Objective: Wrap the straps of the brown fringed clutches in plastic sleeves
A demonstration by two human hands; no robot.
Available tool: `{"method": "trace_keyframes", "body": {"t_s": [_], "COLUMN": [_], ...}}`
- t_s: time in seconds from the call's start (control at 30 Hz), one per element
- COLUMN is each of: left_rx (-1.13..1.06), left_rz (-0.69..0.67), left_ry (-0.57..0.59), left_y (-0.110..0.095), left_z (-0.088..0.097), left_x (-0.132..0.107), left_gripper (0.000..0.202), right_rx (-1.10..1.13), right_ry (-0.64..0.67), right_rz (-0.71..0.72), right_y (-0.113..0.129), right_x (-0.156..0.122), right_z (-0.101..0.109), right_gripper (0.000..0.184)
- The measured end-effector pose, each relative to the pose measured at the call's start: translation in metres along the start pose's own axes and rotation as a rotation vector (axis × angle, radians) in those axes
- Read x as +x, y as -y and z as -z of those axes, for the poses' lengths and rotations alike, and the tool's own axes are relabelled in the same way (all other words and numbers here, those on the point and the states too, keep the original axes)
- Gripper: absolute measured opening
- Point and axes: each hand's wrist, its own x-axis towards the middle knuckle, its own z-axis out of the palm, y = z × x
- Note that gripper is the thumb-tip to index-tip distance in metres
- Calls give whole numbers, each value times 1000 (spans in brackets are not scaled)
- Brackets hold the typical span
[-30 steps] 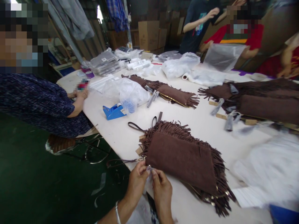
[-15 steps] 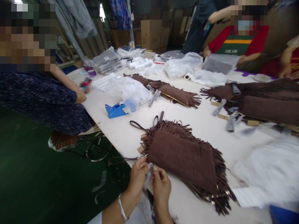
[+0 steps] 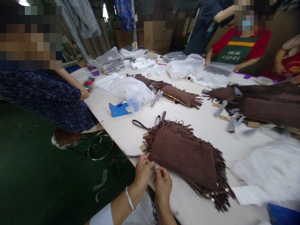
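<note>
A brown fringed suede bag (image 3: 185,154) lies on the white table (image 3: 206,123) in front of me. My left hand (image 3: 142,171) and my right hand (image 3: 162,182) meet at the bag's near left corner, fingers pinched together on a small clear plastic piece (image 3: 152,167) by the metal clasp. A thin brown strap (image 3: 124,157) runs left from that clasp off the table's edge. A second strap (image 3: 145,123) loops behind the bag.
A blue tape dispenser (image 3: 119,109) and clear plastic bags (image 3: 136,90) lie further back. More fringed bags (image 3: 173,92) sit mid-table, others (image 3: 264,101) at right. A person in dark blue (image 3: 47,97) leans on the left edge. Others work at the far right. White sheets (image 3: 269,168) lie right.
The view has drifted slightly; my hands stay pinched at the bag's corner and shift a little up. The person in red at the far side has lowered a plastic bag onto the table.
</note>
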Motion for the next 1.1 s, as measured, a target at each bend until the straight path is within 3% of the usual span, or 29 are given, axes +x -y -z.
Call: {"method": "trace_keyframes", "body": {"t_s": [0.13,0.33,0.43,0.53,0.67,0.8,0.97,1.1], "left_rx": [44,77,100,104,150,212,300,316], "left_rz": [-64,-8,30,38,-20,-66,-183,-132], "left_ry": [-11,22,55,-6,-49,-32,22,42], "left_y": [13,17,13,10,11,16,25,24], "left_z": [8,23,21,16,11,12,17,21], "left_x": [1,-3,-3,-1,0,-1,-1,1], "left_gripper": [32,37,35,30,15,9,17,32], "right_rx": [19,79,92,76,27,-22,-80,-46], "right_ry": [-41,-23,-27,-46,-85,-28,-1,22], "right_rz": [7,-24,-33,-19,24,49,180,252], "right_y": [-6,-8,-9,-8,-3,2,1,6], "right_x": [4,5,4,3,0,-6,-14,-2], "right_z": [-3,-2,-2,-3,-4,-4,2,0], "right_gripper": [45,43,42,42,39,41,40,30]}}
